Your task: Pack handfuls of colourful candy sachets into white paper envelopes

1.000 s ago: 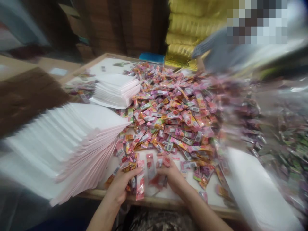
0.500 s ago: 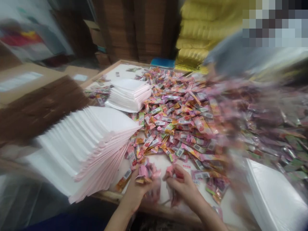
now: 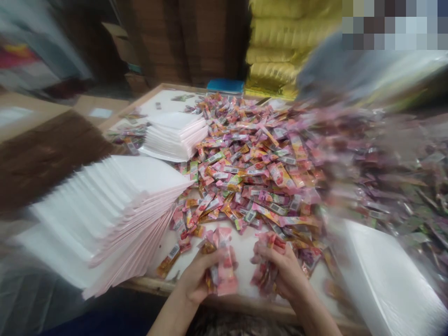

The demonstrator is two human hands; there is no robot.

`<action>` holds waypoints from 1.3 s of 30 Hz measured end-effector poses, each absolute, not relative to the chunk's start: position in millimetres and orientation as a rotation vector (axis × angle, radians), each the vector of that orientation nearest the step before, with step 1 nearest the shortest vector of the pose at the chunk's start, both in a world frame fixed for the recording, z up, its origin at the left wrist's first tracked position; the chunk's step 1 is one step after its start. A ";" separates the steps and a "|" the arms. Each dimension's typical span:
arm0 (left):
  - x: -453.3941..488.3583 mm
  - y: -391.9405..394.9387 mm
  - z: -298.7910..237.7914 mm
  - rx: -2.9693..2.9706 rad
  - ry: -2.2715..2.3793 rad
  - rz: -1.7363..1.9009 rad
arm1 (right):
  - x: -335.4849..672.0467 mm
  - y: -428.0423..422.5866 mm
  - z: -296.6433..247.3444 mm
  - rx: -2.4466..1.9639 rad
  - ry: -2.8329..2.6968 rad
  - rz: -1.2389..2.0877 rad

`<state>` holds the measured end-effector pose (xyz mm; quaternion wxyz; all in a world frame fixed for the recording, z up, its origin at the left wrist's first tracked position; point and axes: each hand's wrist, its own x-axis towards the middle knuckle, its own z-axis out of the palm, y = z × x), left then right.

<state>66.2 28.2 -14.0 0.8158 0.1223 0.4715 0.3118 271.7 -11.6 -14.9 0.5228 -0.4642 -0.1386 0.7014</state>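
My left hand point(image 3: 206, 268) is closed around a small bunch of snack packets; a pink packet point(image 3: 227, 266) stands upright at its front under my thumb. Close by, my right hand point(image 3: 276, 261) grips more pink and red packets point(image 3: 268, 275), partly covered by its fingers. Both hands are just above the near edge of the white tabletop point(image 3: 241, 235), apart from each other. Beyond them spreads a large heap of small pink, orange, green and purple packets point(image 3: 241, 172). What the packets contain cannot be seen.
A fanned stack of white and pink envelopes point(image 3: 105, 210) lies at the left, with a smaller stack point(image 3: 171, 135) behind. White sheets or bags point(image 3: 388, 275) lie at the right. Yellow sacks point(image 3: 273, 51) are piled behind the table. Another person's sleeve point(image 3: 322, 65) reaches in from the upper right.
My hands have moved slightly apart, and the packets in my left hand now stand upright, facing me. My view has shifted a little to the right.
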 end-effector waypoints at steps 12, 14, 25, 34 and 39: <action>90.0 28.4 -16.0 0.236 0.861 0.603 | 256.7 6.0 -23.7 -1.495 -0.836 1.463; 83.3 31.0 -15.5 0.136 0.795 0.501 | 263.2 5.0 -27.3 -1.513 -0.771 1.483; 83.7 30.2 -15.7 0.470 0.937 0.631 | 263.4 7.8 -1.8 -1.573 -1.008 1.277; 70.6 28.2 -28.4 1.094 1.239 0.777 | 266.4 13.1 -18.8 -1.652 -0.949 1.119; 75.3 28.1 -17.5 1.283 1.164 0.814 | 261.6 12.3 -4.3 -1.315 -0.891 1.496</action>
